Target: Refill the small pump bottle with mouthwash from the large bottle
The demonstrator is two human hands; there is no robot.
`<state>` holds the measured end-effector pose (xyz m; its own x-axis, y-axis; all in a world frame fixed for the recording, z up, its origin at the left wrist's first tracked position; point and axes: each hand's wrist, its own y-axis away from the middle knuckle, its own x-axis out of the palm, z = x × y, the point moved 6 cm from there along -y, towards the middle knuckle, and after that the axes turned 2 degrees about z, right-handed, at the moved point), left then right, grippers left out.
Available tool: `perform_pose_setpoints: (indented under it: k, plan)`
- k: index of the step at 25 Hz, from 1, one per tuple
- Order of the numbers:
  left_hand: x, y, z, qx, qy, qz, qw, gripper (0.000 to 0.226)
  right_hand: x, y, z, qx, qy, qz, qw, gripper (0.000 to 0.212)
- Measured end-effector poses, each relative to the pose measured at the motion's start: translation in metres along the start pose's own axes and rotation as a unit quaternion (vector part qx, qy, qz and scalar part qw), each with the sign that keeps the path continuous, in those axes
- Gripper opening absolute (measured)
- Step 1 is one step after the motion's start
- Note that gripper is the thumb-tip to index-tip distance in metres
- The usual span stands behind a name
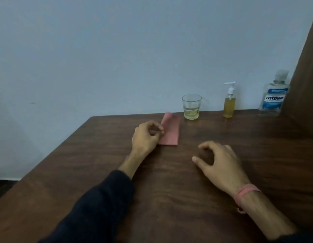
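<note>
Small pump bottle (pixel 229 102) is my anchor here: it stands upright at the far edge of the wooden table (pixel 169 190), close to the wall, white pump head still screwed on, yellowish liquid filling most of its body. To its right, well apart, stands the large Listerine bottle (pixel 274 95), cap on, upright, tucked by the brown panel. To the pump bottle's left sits a glass tumbler (pixel 191 106) with a little yellowish liquid in the bottom, and further left and nearer me lies a folded pink cloth (pixel 170 131). My left hand (pixel 146 137) rests at the cloth's near-left edge, fingers loosely curled; they touch the cloth, but I cannot tell whether they pinch it. My right hand (pixel 220 162) hovers low over bare wood, nearer me than the pump bottle, fingers spread and arched, holding nothing. Neither bottle is opened yet, so I judge we're at the very start. For the first step I'd send the right hand forward to the pump bottle, wrap the body low to keep it from tipping, draw it in from the wall, then steady it with the left while unscrewing the collar. Lift the pump tube straight out, since it will likely drip; the cloth is handy for that.
</note>
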<state>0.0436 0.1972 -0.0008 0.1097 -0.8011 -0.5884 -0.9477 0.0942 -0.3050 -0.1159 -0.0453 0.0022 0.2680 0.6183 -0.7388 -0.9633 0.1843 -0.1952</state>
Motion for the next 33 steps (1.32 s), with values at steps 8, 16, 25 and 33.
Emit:
perform_pose_setpoints:
  k: [8, 16, 25, 33]
  plan:
    - [0.019, -0.097, 0.022, -0.055, -0.094, -0.018, 0.994, 0.021, 0.015, -0.004, 0.0, -0.041, 0.102, 0.014, 0.994, 0.034]
    - [0.011, -0.093, 0.029, -0.064, -0.01, -0.026, 0.998, 0.027, 0.015, -0.003, 0.004, -0.045, 0.097, 0.02, 0.994, 0.035]
    - [0.013, -0.092, 0.028, -0.066, 0.002, -0.029, 0.997, 0.027, 0.017, -0.004, 0.003, -0.05, 0.082, 0.027, 0.995, 0.039]
    - [0.007, -0.056, 0.004, -0.037, -0.053, -0.055, 0.996, 0.041, 0.005, -0.011, -0.003, -0.006, -0.015, 0.055, 0.998, 0.046]
